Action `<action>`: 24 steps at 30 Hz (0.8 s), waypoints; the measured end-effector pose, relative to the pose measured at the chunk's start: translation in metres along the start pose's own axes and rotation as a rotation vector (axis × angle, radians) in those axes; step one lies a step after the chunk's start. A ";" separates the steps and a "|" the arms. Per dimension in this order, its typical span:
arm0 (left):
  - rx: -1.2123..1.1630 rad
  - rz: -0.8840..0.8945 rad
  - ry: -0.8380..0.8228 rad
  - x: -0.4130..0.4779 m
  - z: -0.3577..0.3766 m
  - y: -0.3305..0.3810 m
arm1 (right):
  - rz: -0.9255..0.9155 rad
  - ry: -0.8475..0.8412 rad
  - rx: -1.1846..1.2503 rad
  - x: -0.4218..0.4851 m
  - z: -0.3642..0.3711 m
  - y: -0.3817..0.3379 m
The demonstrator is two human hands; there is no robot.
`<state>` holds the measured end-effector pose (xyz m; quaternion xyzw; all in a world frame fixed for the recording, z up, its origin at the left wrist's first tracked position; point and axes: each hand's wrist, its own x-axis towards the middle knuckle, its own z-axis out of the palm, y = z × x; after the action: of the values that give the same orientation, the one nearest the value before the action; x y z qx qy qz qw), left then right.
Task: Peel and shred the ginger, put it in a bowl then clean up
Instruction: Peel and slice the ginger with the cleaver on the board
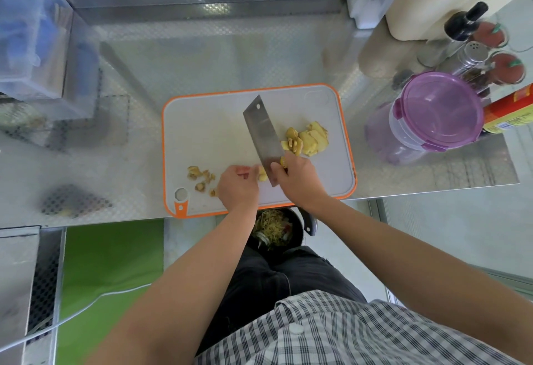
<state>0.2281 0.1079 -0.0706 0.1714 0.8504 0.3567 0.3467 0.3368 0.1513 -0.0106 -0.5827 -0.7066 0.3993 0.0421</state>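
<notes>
Our right hand (pixel 297 180) grips the cleaver (pixel 264 133) — blade over the cutting board (pixel 207 133) — while our left hand (pixel 238 188) pinches a ginger piece (pixel 262 175) beside it.

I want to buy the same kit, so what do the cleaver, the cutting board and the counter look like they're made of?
The cleaver looks like steel: a brushed grey blade with dull sheen. The cutting board is probably plastic: matte pale grey, moulded orange rim. The counter is likely stainless steel sheet: embossed fine pattern, blurry reflections.
</notes>
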 end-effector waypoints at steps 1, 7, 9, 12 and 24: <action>0.048 0.037 -0.017 0.000 0.001 0.003 | 0.004 -0.008 -0.003 0.000 -0.006 0.003; 0.254 0.280 -0.012 -0.003 -0.003 0.011 | 0.028 0.040 -0.029 -0.002 -0.027 0.023; 0.303 0.332 -0.037 -0.001 -0.002 0.010 | 0.017 0.065 -0.062 -0.002 -0.031 0.025; 0.242 0.399 -0.084 -0.001 -0.002 0.021 | -0.051 0.120 -0.189 -0.001 -0.032 0.025; -0.179 0.101 -0.214 0.004 -0.015 0.058 | -0.345 0.007 -0.244 0.007 -0.031 0.012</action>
<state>0.2170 0.1430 -0.0230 0.2193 0.7638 0.4277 0.4309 0.3608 0.1733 0.0005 -0.4552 -0.8389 0.2956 0.0414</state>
